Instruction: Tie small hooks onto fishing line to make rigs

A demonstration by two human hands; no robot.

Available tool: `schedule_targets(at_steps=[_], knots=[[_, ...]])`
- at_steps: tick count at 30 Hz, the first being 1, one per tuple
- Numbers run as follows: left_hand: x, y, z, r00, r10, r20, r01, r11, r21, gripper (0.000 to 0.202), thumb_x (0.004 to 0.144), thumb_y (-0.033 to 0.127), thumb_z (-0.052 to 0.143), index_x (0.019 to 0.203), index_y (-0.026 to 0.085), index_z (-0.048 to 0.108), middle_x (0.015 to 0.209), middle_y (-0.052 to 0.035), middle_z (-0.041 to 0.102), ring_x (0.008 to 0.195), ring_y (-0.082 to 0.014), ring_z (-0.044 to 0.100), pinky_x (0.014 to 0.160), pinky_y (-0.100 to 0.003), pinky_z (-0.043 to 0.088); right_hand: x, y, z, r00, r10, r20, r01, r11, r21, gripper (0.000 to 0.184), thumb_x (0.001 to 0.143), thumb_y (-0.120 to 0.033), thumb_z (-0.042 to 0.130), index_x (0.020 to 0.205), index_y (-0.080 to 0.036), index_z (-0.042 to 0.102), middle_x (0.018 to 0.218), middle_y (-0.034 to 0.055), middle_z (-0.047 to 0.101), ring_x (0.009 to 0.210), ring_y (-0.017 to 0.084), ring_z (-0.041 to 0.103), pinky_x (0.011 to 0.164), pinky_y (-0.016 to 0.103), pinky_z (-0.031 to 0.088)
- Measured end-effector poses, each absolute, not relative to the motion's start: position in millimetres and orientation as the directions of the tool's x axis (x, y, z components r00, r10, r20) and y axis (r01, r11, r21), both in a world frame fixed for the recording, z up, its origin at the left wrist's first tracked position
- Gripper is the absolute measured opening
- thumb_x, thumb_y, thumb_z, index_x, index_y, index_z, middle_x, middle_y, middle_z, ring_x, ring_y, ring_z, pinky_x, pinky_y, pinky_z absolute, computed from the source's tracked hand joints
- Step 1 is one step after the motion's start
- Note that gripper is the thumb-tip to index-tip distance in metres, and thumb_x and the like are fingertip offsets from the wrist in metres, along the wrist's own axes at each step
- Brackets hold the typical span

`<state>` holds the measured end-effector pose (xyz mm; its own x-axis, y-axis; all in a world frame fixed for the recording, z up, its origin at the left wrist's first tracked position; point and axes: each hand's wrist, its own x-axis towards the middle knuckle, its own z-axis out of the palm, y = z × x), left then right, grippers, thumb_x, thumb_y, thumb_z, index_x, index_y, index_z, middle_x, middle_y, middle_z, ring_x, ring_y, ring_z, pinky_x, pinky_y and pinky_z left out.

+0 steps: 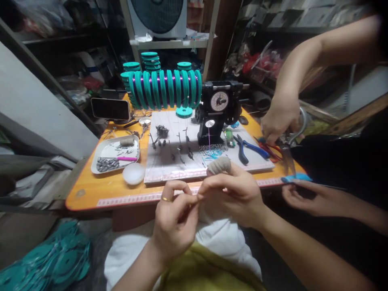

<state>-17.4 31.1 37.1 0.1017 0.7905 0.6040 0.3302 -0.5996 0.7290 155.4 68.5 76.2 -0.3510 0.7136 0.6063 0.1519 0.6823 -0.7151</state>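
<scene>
Right hand (239,196) touches left hand (176,218), white board (160,167) just beyond.

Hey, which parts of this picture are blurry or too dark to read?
In the head view, the row of teal spools looks fairly clear, while the teal discs at lower left smear; in the same view, the co-worker's dark clothing is nearly black, and anything pinched between left hand and right hand is too small to make out.

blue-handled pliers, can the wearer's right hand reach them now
Probably yes: the blue-handled pliers lie just beyond the right hand with nothing visibly between, though it meets the left hand.
</scene>
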Motion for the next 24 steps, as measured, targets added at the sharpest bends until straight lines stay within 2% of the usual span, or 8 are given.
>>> schedule_targets(at_steps=[4,9,11,14,16,18,21,24], knots=[[-25.4,32.3,34.1,0.261,0.578,0.773,0.556,-0.745,0.369,0.024,0.082,0.003,0.065,0.099,0.020,0.067,0.094,-0.0073,0.063,0.074,-0.0167,0.068,0.066,-0.026,0.059,149.2,74.9,78.9,-0.302,0.702,0.645,0.265,0.712,-0.650,0.009,0.088,-0.013,0.069,0.084,-0.020,0.072,0.076,0.0002,0.063,0.072,0.013,0.059,0.065,0.024,0.051],[-37.8,41.5,38.0,0.499,0.399,0.770,0.529,-0.843,0.094,0.030,0.084,0.005,0.063,0.111,0.018,0.065,0.103,-0.0150,0.076,0.082,-0.0237,0.074,0.074,-0.034,0.061,144.4,79.7,74.0,-0.339,0.723,0.602,0.310,0.690,-0.654,0.009,0.088,-0.013,0.069,0.086,-0.021,0.073,0.078,0.0001,0.064,0.072,0.013,0.060,0.065,0.025,0.051],[-38.5,42.3,40.1,0.506,0.421,0.752,0.496,-0.856,0.145,0.030,0.085,0.003,0.060,0.110,0.019,0.065,0.104,-0.0140,0.076,0.084,-0.0229,0.075,0.075,-0.033,0.060,143.0,80.3,70.6,-0.339,0.712,0.615,0.315,0.702,-0.639,0.009,0.088,-0.012,0.069,0.085,-0.021,0.072,0.077,0.0000,0.065,0.071,0.013,0.060,0.065,0.025,0.052],[-31.5,36.0,39.2,0.335,0.619,0.710,0.450,-0.767,0.457,0.023,0.084,0.002,0.061,0.096,0.021,0.066,0.096,-0.0092,0.075,0.088,-0.0205,0.072,0.078,-0.029,0.057,142.0,74.9,64.9,-0.286,0.667,0.688,0.330,0.743,-0.582,0.011,0.088,-0.011,0.067,0.090,-0.021,0.070,0.080,0.0018,0.066,0.075,0.015,0.062,0.066,0.026,0.054],[-22.8,28.7,35.0,0.111,0.825,0.554,0.315,-0.558,0.768,0.014,0.086,0.007,0.063,0.085,0.020,0.065,0.094,-0.0058,0.070,0.082,-0.0165,0.069,0.072,-0.025,0.055,142.5,65.9,60.5,-0.215,0.620,0.755,0.390,0.763,-0.516,0.016,0.087,-0.008,0.065,0.097,-0.020,0.069,0.091,0.0058,0.068,0.083,0.017,0.065,0.071,0.029,0.056],[-13.1,22.0,29.1,-0.065,0.960,0.273,0.013,-0.273,0.962,0.012,0.089,0.015,0.064,0.078,0.019,0.064,0.095,-0.0026,0.064,0.065,-0.0089,0.062,0.059,-0.020,0.050,143.7,54.4,54.7,-0.157,0.635,0.756,0.454,0.726,-0.516,0.019,0.087,-0.008,0.064,0.100,-0.020,0.069,0.095,0.0084,0.068,0.086,0.019,0.065,0.075,0.031,0.056],[0.0,16.9,22.3,-0.125,0.991,-0.050,-0.434,-0.009,0.901,0.017,0.086,0.025,0.071,0.073,0.016,0.064,0.095,0.0004,0.060,0.049,0.0001,0.048,0.049,-0.016,0.040,143.1,39.4,43.2,-0.180,0.821,0.541,0.425,0.561,-0.710,0.010,0.088,-0.016,0.066,0.095,-0.020,0.073,0.082,0.0053,0.070,0.073,0.017,0.066,0.065,0.028,0.054],[8.0,16.5,20.8,-0.113,0.974,-0.194,-0.605,0.087,0.792,0.022,0.074,0.029,0.083,0.073,0.015,0.066,0.088,0.0011,0.061,0.047,0.0009,0.047,0.047,-0.014,0.037,137.5,32.5,31.5,-0.165,0.940,0.297,0.295,0.335,-0.895,0.010,0.085,-0.026,0.072,0.091,-0.020,0.077,0.076,0.0045,0.074,0.066,0.017,0.068,0.059,0.027,0.054]])
